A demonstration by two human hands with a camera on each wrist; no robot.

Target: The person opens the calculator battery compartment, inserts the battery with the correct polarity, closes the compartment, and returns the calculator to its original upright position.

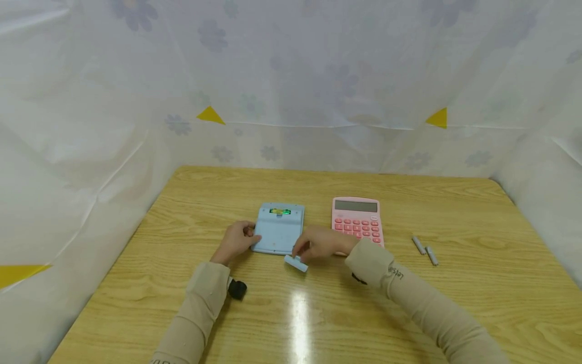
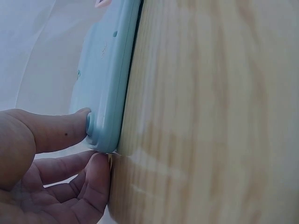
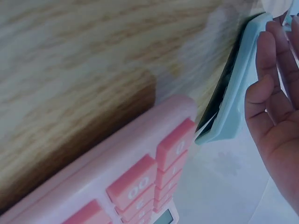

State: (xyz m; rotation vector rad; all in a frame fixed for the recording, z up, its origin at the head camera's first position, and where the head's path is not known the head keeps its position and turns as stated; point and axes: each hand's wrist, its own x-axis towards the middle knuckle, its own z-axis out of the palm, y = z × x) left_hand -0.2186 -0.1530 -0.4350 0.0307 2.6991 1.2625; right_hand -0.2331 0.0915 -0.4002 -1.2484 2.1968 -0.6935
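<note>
A light blue calculator (image 1: 278, 232) lies face down, its battery bay uncovered with a green and yellow battery (image 1: 280, 212) inside. At its near left corner, my left hand (image 1: 237, 239) holds it, thumb (image 2: 60, 130) pressed by a round foot on the back and the other fingers curled against the side edge. Just off the near right corner, a small light blue battery cover (image 1: 296, 263) is pinched between the fingertips of my right hand (image 1: 320, 241). In the right wrist view the cover is hidden, and the fingers (image 3: 275, 60) overlap the calculator's edge.
A pink calculator (image 1: 356, 217) lies face up beside the blue one, partly under the right wrist. Farther right are two small grey batteries (image 1: 419, 245). The wooden table (image 1: 136, 303) meets a white flowered sheet (image 1: 291, 76) at the back and sides.
</note>
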